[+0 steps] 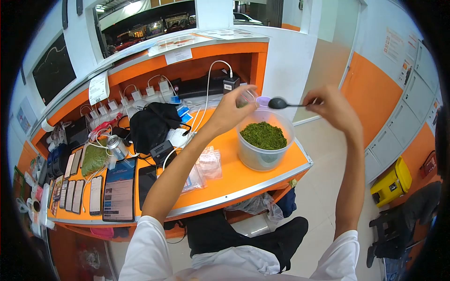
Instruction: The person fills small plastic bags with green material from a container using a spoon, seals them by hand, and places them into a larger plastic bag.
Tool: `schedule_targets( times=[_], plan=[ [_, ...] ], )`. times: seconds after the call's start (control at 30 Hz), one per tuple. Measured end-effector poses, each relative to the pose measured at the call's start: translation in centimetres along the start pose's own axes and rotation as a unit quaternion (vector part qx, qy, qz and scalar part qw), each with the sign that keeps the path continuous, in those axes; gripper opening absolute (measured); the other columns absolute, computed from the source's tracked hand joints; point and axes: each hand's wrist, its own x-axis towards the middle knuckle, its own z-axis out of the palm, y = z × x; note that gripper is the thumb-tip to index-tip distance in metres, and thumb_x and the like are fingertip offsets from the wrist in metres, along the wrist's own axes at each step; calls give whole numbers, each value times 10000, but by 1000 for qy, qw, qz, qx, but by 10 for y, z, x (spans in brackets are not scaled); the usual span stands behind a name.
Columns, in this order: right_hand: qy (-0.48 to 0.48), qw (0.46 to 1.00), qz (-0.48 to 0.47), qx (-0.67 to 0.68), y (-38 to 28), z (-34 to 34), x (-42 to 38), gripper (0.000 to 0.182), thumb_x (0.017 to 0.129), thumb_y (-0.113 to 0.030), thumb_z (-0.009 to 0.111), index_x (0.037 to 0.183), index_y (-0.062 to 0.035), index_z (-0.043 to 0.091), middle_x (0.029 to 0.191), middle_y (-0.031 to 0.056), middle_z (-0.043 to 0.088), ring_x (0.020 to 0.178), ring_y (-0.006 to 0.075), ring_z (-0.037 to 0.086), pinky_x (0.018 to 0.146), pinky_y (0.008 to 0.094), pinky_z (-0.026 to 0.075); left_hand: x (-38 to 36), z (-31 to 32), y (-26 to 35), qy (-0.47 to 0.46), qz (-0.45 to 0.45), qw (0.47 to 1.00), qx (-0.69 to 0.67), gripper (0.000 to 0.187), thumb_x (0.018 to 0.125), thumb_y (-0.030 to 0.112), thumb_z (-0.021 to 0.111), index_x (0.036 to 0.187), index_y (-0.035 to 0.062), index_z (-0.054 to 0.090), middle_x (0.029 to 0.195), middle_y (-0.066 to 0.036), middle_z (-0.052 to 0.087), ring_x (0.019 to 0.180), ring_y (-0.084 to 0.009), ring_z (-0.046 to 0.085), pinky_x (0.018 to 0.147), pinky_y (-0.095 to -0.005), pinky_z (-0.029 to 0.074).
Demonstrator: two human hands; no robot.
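My left hand (233,108) holds a small clear plastic cup (247,97) above the back rim of a tub. My right hand (332,108), slightly blurred, pinches the handle of a black spoon (278,103), its bowl pointing left toward the cup. Below both hands stands the translucent round plastic tub (262,159), partly filled with finely shredded green leaf (263,136). Something small, round and purple (263,101) shows behind the tub, partly covered by the spoon. Clear plastic bags (209,164) lie on the orange counter left of the tub.
Several phones (95,194) and a tablet (118,189) cover the counter's left side. A can (116,146), a black cloth bag (152,126) and tangled charging cables lie behind them. The metal-edged counter corner (308,161) is right of the tub. A yellow bin (393,182) stands farther right.
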Motion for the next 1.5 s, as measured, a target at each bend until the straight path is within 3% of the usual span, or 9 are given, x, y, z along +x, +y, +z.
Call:
schedule_targets(
  times=[0.1, 0.17, 0.33, 0.53, 0.67, 0.83, 1.0, 1.2, 1.5],
  plan=[
    [-78, 993, -60, -59, 22, 56, 15, 178, 831, -97, 780, 955, 30, 766, 897, 190, 751, 828, 333, 725, 804, 409, 567, -2, -7, 16, -31, -130, 966, -222, 608, 943, 267, 663, 1482, 23, 525, 934, -39, 630, 774, -121, 540, 723, -296, 490],
    [-66, 993, -93, -43, 12, 75, 10, 188, 853, -100, 776, 990, 27, 758, 947, 164, 756, 866, 276, 719, 820, 390, 562, -3, -7, 18, -27, -153, 825, -544, 712, 920, 275, 575, 1550, -11, 408, 1037, -63, 599, 835, -133, 529, 743, -293, 472],
    [-6, 972, -75, 222, -19, 53, 21, 269, 995, -242, 706, 1126, -11, 749, 1078, 104, 745, 1059, 194, 671, 902, 359, 522, -23, -13, 36, -55, -182, 670, -718, 933, 793, 299, 542, 1611, -49, 259, 1129, -121, 568, 839, -162, 486, 761, -334, 452],
    [208, 898, -125, 368, -53, 73, 16, 579, 977, -295, 710, 1475, -49, 545, 1290, 228, 670, 1171, 284, 670, 955, 413, 531, -38, -4, 36, -167, -114, 726, -657, 889, 789, 142, 486, 1635, 28, 240, 1164, -143, 579, 864, -164, 496, 816, -332, 458],
    [31, 970, -236, 47, -57, 69, -3, 565, 1020, -287, 651, 1518, -71, 494, 1452, 191, 599, 1370, 281, 552, 1167, 484, 389, -48, -4, 68, -74, -234, 784, -571, 937, 754, 97, 463, 1658, 59, 218, 1172, -187, 575, 866, -163, 491, 817, -324, 451],
    [178, 939, -196, 219, -49, 46, -6, 596, 958, -335, 713, 1442, -18, 570, 1407, 260, 608, 1335, 405, 573, 1140, 418, 422, -46, 3, 32, -198, -96, 753, -621, 967, 737, 92, 468, 1664, 65, 196, 1181, -211, 575, 883, -165, 499, 820, -320, 450],
    [13, 966, -163, 198, -46, 58, -13, 267, 877, -193, 780, 1071, -10, 764, 1356, 164, 639, 1271, 332, 612, 1109, 418, 454, -49, 1, 49, -197, -128, 775, -586, 1033, 693, 118, 475, 1670, 50, 148, 1178, -210, 572, 868, -170, 506, 809, -318, 451],
    [7, 952, -175, 253, -41, 73, -12, 189, 884, -168, 760, 952, 8, 766, 1330, 169, 638, 1225, 307, 630, 1079, 415, 475, -51, -2, 53, -188, -169, 805, -536, 1216, 557, 173, 545, 1674, 32, 84, 1284, -174, 600, 852, -183, 551, 798, -319, 475],
    [131, 939, -145, 283, -44, 58, -17, 143, 914, -90, 702, 873, 46, 721, 945, 119, 749, 872, 217, 702, 848, 354, 546, -63, -8, 58, -198, -190, 916, -292, 487, 1010, 157, 682, 1451, -1, 547, 1273, -169, 710, 1200, -244, 692, 1031, -382, 565]
  ],
)
